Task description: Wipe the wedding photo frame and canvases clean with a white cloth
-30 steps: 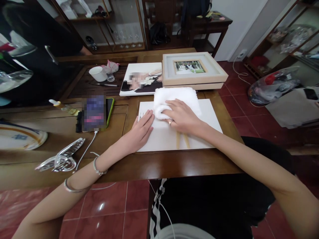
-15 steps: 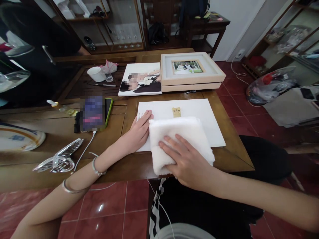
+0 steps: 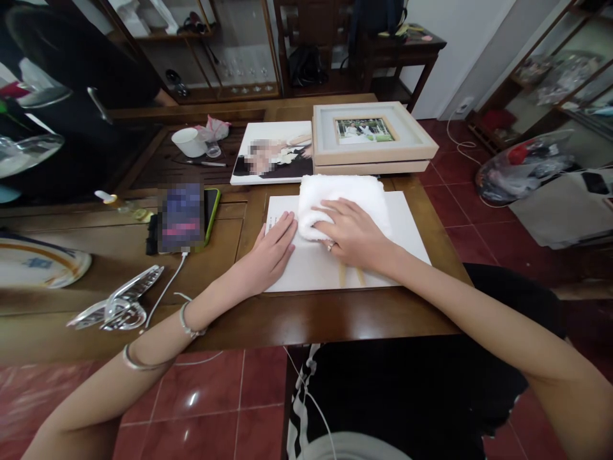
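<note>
A white rectangular panel (image 3: 313,271) lies flat on the wooden table, with tan strips (image 3: 341,276) of a stand showing near its front edge. On the panel's left edge rests my left hand (image 3: 274,250), fingers stretched out and flat. My right hand (image 3: 357,233) presses a folded white towel (image 3: 335,187) onto the back half of the panel, its thumb and fingers gripping a bunched corner. The towel hides part of the panel and the upper part of the stand.
Behind the panel are a photo print (image 3: 275,153) and stacked picture frames (image 3: 407,137). To the left lie phones (image 3: 182,217) with a cable, a dropper bottle (image 3: 119,206), a silver metal ornament (image 3: 119,303) and a paper cup (image 3: 189,142). Another person in dark clothing (image 3: 86,57) is at far left.
My right hand has pushed the towel away from me, from the panel's front edge to its back part. The stand's lower strips now show. My left hand has stayed on the left edge.
</note>
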A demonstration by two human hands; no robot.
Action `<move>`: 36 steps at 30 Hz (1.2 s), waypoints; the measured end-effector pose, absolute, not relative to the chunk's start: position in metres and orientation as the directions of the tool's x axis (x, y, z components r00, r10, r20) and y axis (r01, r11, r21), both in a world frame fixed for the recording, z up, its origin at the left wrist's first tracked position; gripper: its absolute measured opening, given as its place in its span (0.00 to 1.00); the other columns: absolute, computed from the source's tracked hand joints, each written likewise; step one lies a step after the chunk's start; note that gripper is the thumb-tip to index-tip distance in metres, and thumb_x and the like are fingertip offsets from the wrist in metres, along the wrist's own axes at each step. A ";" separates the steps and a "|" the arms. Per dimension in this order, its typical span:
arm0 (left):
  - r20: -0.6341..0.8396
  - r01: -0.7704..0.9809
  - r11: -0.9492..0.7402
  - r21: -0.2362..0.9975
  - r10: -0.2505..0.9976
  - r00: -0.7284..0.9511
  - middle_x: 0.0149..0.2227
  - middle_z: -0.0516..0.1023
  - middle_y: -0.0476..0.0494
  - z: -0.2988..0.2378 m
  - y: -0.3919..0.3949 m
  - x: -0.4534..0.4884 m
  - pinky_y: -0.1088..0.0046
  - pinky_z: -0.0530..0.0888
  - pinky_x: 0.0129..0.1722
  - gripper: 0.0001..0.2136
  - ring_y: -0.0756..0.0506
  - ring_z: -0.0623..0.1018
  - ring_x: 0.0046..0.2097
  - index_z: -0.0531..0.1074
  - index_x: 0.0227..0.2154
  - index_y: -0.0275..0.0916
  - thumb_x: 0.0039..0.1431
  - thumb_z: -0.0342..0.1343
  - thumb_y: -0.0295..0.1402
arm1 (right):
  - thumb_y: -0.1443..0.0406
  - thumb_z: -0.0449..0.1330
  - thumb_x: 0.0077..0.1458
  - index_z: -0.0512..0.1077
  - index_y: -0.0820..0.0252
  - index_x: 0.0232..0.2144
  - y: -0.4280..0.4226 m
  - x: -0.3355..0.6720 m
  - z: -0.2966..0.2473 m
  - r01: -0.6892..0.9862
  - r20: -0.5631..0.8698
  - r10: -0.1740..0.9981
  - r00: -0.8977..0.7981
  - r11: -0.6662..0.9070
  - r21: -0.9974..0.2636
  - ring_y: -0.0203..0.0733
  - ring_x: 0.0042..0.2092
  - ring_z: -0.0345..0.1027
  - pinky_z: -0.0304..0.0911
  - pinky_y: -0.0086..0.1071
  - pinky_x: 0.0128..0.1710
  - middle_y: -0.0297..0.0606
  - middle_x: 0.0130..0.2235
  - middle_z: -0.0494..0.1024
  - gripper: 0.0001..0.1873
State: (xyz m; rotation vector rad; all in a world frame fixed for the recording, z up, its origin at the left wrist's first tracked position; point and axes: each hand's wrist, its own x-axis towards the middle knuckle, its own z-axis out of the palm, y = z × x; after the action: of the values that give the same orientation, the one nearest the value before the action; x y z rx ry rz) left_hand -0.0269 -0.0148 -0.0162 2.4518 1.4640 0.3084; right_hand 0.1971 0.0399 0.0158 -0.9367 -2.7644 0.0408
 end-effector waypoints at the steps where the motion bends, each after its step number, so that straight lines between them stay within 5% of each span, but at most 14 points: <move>1: 0.041 0.826 -0.448 0.343 0.886 0.463 0.71 0.47 0.29 -0.015 -0.015 -0.027 0.48 0.51 0.67 0.26 0.37 0.45 0.72 0.48 0.68 0.29 0.71 0.33 0.34 | 0.71 0.56 0.58 0.74 0.62 0.51 0.043 0.194 0.015 0.606 0.199 0.612 -0.766 0.789 -0.095 0.55 0.64 0.57 0.51 0.52 0.64 0.49 0.61 0.69 0.19; 13: 0.115 0.728 -0.390 0.563 0.910 0.399 0.71 0.48 0.34 -0.013 -0.015 -0.027 0.49 0.48 0.68 0.32 0.37 0.47 0.71 0.47 0.69 0.35 0.70 0.36 0.49 | 0.69 0.57 0.57 0.74 0.65 0.51 0.013 0.190 0.009 0.525 0.198 0.515 -0.834 0.851 -0.002 0.64 0.65 0.55 0.48 0.59 0.63 0.57 0.62 0.66 0.19; 19: 0.267 0.577 -0.307 0.756 0.951 0.156 0.68 0.58 0.38 -0.005 -0.016 -0.026 0.55 0.51 0.68 0.30 0.40 0.58 0.69 0.59 0.66 0.37 0.71 0.31 0.50 | 0.68 0.58 0.58 0.76 0.58 0.48 -0.016 0.195 0.013 0.378 0.189 0.378 -0.906 0.925 -0.038 0.61 0.65 0.54 0.48 0.60 0.63 0.52 0.64 0.65 0.16; 28: 0.325 0.561 -0.316 0.765 0.942 0.088 0.64 0.67 0.39 -0.002 -0.017 -0.020 0.56 0.58 0.67 0.28 0.41 0.65 0.65 0.68 0.60 0.37 0.72 0.33 0.48 | 0.69 0.60 0.55 0.78 0.56 0.45 -0.035 0.214 0.030 0.040 0.107 0.072 -0.992 0.960 -0.278 0.53 0.67 0.52 0.43 0.53 0.67 0.44 0.64 0.66 0.15; 33: 0.302 0.611 -0.373 0.698 0.927 0.221 0.60 0.72 0.36 -0.001 -0.016 -0.020 0.55 0.62 0.65 0.25 0.40 0.69 0.63 0.73 0.54 0.35 0.72 0.37 0.45 | 0.68 0.60 0.55 0.76 0.58 0.44 -0.034 0.245 0.052 0.159 0.006 0.175 -0.985 0.905 -0.394 0.47 0.65 0.58 0.47 0.49 0.67 0.44 0.59 0.72 0.13; 36: 0.250 0.681 -0.380 0.627 0.925 0.286 0.60 0.72 0.35 -0.004 -0.016 -0.021 0.51 0.62 0.64 0.24 0.37 0.70 0.62 0.71 0.56 0.34 0.71 0.41 0.43 | 0.70 0.58 0.55 0.76 0.56 0.44 -0.018 0.261 0.056 0.298 0.002 0.318 -0.948 0.890 -0.345 0.47 0.63 0.61 0.52 0.50 0.65 0.44 0.59 0.72 0.15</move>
State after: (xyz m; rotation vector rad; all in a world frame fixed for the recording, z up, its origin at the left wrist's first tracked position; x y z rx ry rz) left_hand -0.0212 -0.0158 -0.0041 2.1612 1.4437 0.8306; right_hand 0.2614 -0.0181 0.0560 -0.4890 -2.9974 0.5334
